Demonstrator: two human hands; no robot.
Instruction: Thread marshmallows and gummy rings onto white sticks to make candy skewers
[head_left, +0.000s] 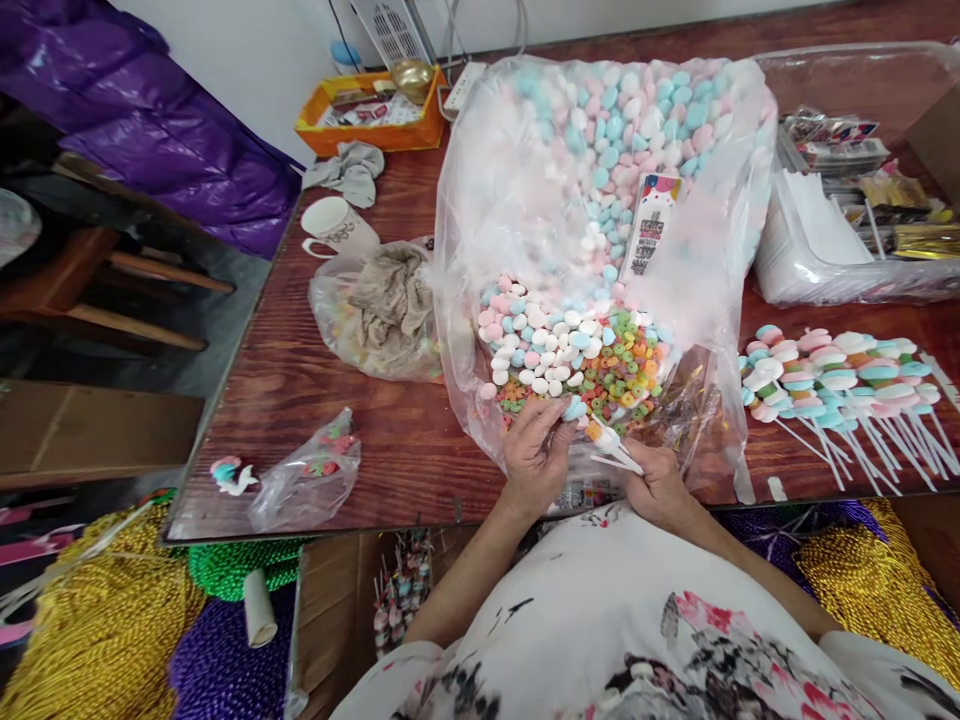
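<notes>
My left hand (536,450) pinches a pale blue marshmallow (574,408) between thumb and fingertips. Close beside it, my right hand (661,482) grips a white lollipop stick (619,463) that bears an orange ring candy (595,430) and a white piece; some of this is hidden by the fingers. Both hands are at the near edge of a large clear plastic bag (461,220). Loose pink, white and blue marshmallows (536,345) lie in its mouth, next to small coloured ring candies (624,365).
Finished-looking candy sticks (840,375) lie in a pile at right, below a clear plastic bin (817,283). At left are a white mug (337,228), a bag with a brown cloth (397,300), a small plastic bag (319,475) and a mermaid-tail-like ornament (234,475). An orange tray (420,132) stands behind.
</notes>
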